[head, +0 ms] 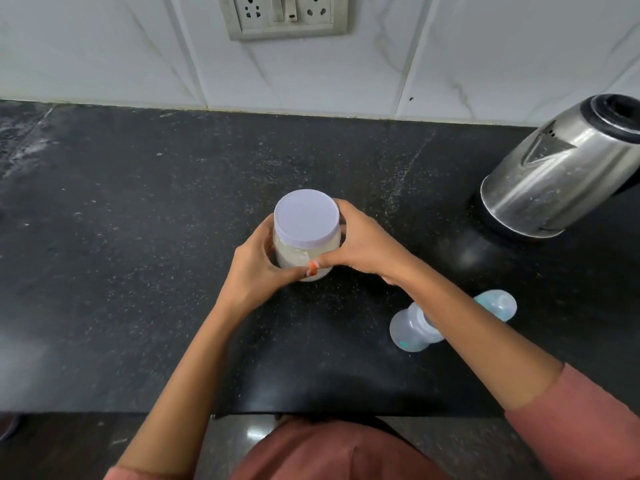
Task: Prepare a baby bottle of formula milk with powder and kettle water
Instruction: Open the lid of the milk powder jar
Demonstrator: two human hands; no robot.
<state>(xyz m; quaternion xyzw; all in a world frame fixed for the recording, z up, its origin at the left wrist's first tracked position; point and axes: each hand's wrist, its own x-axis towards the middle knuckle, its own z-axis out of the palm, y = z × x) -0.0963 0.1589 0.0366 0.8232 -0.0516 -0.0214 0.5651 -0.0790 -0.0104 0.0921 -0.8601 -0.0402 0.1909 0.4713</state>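
A clear jar of pale powder [304,252] with a white lid [306,216] stands on the black counter [138,237]. My left hand [258,268] grips its left side and my right hand [360,242] wraps around its right side. The lid is on the jar. A baby bottle [412,330] lies on its side to the right, with its teal cap end [498,304] pointing right; my right forearm covers its middle. A steel kettle [561,168] stands on its base at the far right.
A white tiled wall runs along the back with a socket and switch plate [285,15] above. The counter's front edge [311,414] lies close to my body. Light dust marks the counter's back left [27,147].
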